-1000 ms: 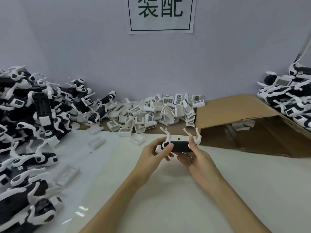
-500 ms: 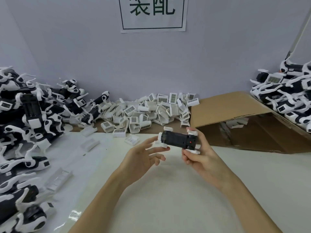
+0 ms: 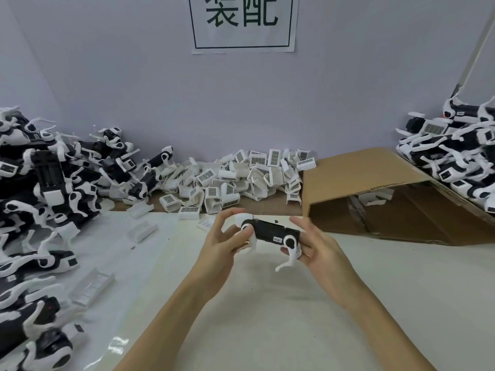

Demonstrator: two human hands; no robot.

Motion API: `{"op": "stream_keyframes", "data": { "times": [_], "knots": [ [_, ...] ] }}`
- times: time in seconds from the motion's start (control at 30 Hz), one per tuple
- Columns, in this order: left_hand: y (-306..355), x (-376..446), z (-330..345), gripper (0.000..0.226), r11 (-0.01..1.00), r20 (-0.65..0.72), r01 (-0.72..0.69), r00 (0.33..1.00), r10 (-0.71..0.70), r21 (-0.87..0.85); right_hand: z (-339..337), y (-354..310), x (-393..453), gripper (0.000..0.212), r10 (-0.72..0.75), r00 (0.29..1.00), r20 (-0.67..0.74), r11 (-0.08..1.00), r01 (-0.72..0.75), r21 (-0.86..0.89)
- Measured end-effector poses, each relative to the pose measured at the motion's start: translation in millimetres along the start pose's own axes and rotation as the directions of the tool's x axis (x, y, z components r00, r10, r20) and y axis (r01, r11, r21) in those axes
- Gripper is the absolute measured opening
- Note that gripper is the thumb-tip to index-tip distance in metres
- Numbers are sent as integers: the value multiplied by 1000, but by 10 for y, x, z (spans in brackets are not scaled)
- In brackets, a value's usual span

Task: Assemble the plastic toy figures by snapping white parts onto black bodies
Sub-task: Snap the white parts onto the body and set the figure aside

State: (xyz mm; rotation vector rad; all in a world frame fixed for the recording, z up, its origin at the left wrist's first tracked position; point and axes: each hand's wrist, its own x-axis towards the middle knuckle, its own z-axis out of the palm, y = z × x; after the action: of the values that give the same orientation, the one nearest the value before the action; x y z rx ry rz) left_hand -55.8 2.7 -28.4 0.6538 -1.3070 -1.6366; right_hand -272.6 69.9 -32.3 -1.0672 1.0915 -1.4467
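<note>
A black toy body (image 3: pixel 272 232) with white legs hangs above the white table, lying sideways with its legs pointing down toward me. My left hand (image 3: pixel 223 241) grips its left end, thumb on the white round joint. My right hand (image 3: pixel 316 243) holds the right end, fingers curled behind it and the thumb under the white hip joint. A heap of loose white parts (image 3: pixel 235 178) with barcode stickers lies against the back wall beyond the hands.
A big pile of black-and-white figures (image 3: pixel 40 188) fills the left side. Another pile (image 3: pixel 460 156) sits at the right on an open cardboard box (image 3: pixel 375 188). Loose white and clear pieces (image 3: pixel 142 231) lie on the table's left. A paper sign (image 3: pixel 242 22) hangs on the wall.
The figure has been turned over: its legs pointed up a second ago, then its underside faced me, and now its legs point down. My left hand let go briefly and grips it again.
</note>
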Motion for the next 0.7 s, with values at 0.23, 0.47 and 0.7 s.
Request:
{"op": "stream_keyframes", "data": {
  "times": [0.23,0.47,0.7],
  "knots": [
    [-14,-13,-26,55,1000,100,0,995,-3,27,61,11,-71,62,-192,981,-33,930,170,-327],
    [-39,-12,-20,52,991,63,-64,996,57,117,131,58,-103,60,-202,979,17,903,193,-383],
    [30,-35,-124,73,947,182,-128,980,75,296,68,16,-134,57,-335,936,104,739,330,-587]
  ]
}}
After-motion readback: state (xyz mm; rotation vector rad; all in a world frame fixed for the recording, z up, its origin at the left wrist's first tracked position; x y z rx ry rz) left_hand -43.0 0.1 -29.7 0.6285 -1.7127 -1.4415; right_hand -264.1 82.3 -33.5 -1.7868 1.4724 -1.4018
